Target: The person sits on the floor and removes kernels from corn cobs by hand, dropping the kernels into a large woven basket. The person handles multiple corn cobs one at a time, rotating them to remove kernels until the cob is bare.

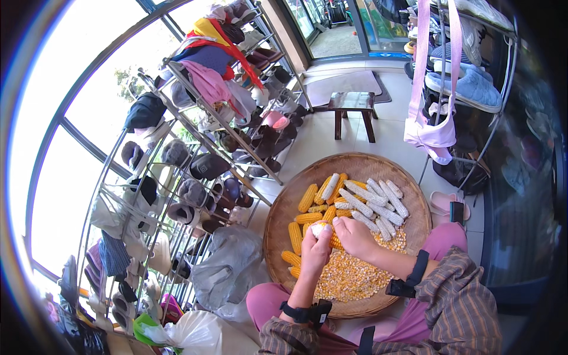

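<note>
A partly shelled corn cob (319, 229) is held in front of me over a round woven bamboo tray (284, 199); its near end is bare and white, and yellow kernels show between my hands. My left hand (314, 254) wraps the bare end with the thumb on top. My right hand (356, 237) grips the cob from the other side, its fingers mostly hidden beneath. Loose corn kernels (350, 275) are heaped in the tray under my wrists. Whole yellow corn cobs (307, 198) lie to the left, and stripped white cobs (386, 213) are piled to the right.
Racks full of shoes (204, 164) line the left side, beside a grey plastic bag (230, 262). A small wooden stool (352, 104) stands beyond the tray. Another shoe rack (481, 124) with a hanging pink strap bag (430, 133) and pink slippers (443, 202) are on the right.
</note>
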`<state>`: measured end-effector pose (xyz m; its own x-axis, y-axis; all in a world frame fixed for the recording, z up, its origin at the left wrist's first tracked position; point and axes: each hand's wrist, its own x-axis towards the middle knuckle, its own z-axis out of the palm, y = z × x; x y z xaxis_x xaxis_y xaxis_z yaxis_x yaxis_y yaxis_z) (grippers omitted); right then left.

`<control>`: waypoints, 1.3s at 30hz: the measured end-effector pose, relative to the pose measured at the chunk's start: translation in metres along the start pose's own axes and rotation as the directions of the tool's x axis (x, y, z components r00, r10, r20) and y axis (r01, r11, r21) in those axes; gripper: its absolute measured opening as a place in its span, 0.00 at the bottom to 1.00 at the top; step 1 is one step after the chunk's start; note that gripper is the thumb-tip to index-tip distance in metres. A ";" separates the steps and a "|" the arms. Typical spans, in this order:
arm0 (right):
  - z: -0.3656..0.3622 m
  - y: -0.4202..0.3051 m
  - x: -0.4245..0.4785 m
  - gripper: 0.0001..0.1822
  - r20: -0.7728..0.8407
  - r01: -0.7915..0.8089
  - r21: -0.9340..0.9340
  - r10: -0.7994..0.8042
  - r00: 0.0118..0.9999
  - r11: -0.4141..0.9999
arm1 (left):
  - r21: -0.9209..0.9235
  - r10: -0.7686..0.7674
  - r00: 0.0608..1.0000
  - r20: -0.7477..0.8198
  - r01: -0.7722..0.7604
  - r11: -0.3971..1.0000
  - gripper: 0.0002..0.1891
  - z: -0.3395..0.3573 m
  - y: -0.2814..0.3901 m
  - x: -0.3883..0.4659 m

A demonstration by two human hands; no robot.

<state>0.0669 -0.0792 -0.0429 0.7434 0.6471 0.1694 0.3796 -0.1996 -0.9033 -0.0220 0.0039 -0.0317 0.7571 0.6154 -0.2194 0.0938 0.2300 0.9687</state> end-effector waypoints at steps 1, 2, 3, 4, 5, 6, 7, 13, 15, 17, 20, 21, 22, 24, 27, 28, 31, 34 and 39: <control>-0.003 -0.002 0.003 0.23 0.103 -0.174 0.122 0.162 0.981 0.977 | -0.032 -0.020 1.000 0.006 0.020 0.999 0.12 -0.001 0.003 -0.001; -0.008 -0.003 0.008 0.23 0.224 -0.350 0.222 0.302 0.927 0.910 | -0.131 0.015 0.997 0.070 -0.006 0.991 0.15 -0.001 0.005 0.001; -0.012 -0.006 0.012 0.23 0.356 -0.527 0.290 0.421 0.834 0.799 | -0.145 -0.022 0.993 0.119 0.039 0.989 0.16 -0.002 0.008 0.000; -0.014 -0.004 0.014 0.24 0.367 -0.567 0.292 0.457 0.810 0.770 | -0.158 -0.058 0.984 0.168 0.085 0.984 0.18 -0.005 0.012 -0.002; -0.015 -0.004 0.014 0.24 0.349 -0.532 0.274 0.433 0.831 0.801 | -0.169 -0.093 0.972 0.218 0.131 0.977 0.19 -0.008 0.014 -0.003; -0.017 -0.008 0.014 0.24 0.332 -0.491 0.256 0.401 0.854 0.833 | -0.204 -0.105 0.959 0.264 0.162 0.965 0.23 -0.012 0.013 -0.001; -0.018 -0.010 0.013 0.24 0.316 -0.449 0.236 0.369 0.874 0.862 | -0.180 -0.080 0.967 0.244 0.126 0.976 0.24 -0.011 0.011 -0.001; -0.004 -0.008 0.002 0.25 0.140 -0.140 0.030 0.135 0.981 0.990 | -0.046 0.049 0.997 0.060 -0.047 0.998 0.13 -0.007 -0.003 0.007; -0.004 -0.010 -0.003 0.26 0.163 -0.180 0.014 0.176 0.971 0.984 | -0.022 0.100 0.995 -0.020 -0.101 0.995 0.09 -0.005 -0.008 0.007; -0.006 -0.012 -0.001 0.27 0.177 -0.191 0.032 0.183 0.967 0.981 | 0.020 0.183 0.982 -0.056 -0.182 0.983 0.10 -0.005 -0.010 0.008; -0.011 -0.010 0.001 0.26 0.276 -0.285 0.097 0.249 0.928 0.954 | 0.048 0.156 0.987 -0.039 -0.154 0.987 0.13 -0.008 -0.011 0.010; -0.012 -0.013 0.001 0.26 0.323 -0.355 0.158 0.292 0.900 0.921 | 0.048 0.143 0.989 -0.027 -0.141 0.989 0.13 -0.009 -0.009 0.011; -0.014 -0.017 0.002 0.27 0.372 -0.424 0.215 0.328 0.868 0.880 | 0.002 0.134 0.991 -0.013 -0.134 0.991 0.14 -0.008 -0.007 0.011; -0.022 -0.026 0.005 0.26 0.556 -0.522 0.359 0.272 0.785 0.773 | -0.053 0.097 0.995 0.003 -0.097 0.994 0.15 -0.006 0.000 0.006; -0.018 -0.026 0.005 0.24 0.619 -0.587 0.334 0.298 0.726 0.737 | -0.008 -0.037 0.999 -0.007 0.037 0.999 0.17 0.001 0.009 -0.002; -0.016 -0.024 0.003 0.24 0.572 -0.536 0.353 0.276 0.772 0.767 | 0.069 -0.065 0.997 0.048 0.062 0.996 0.18 0.000 0.016 -0.004; -0.019 -0.026 0.003 0.23 0.585 -0.586 0.369 0.310 0.749 0.721 | -0.103 -0.098 0.958 0.268 0.130 0.986 0.17 0.001 0.034 -0.009; -0.028 -0.024 0.015 0.24 0.726 -0.739 0.191 0.414 0.549 0.646 | -0.055 -0.184 0.938 0.295 0.209 0.976 0.17 -0.011 0.027 -0.010; -0.034 -0.031 0.016 0.25 0.717 -0.709 0.197 0.394 0.575 0.677 | -0.128 -0.227 0.888 0.401 0.299 0.946 0.21 -0.018 0.024 -0.008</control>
<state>0.0864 -0.0877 0.0013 0.1820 0.8213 -0.5407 -0.3788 -0.4488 -0.8094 -0.0369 0.0180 -0.0090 0.9099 0.1919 -0.3677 0.2325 0.4982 0.8353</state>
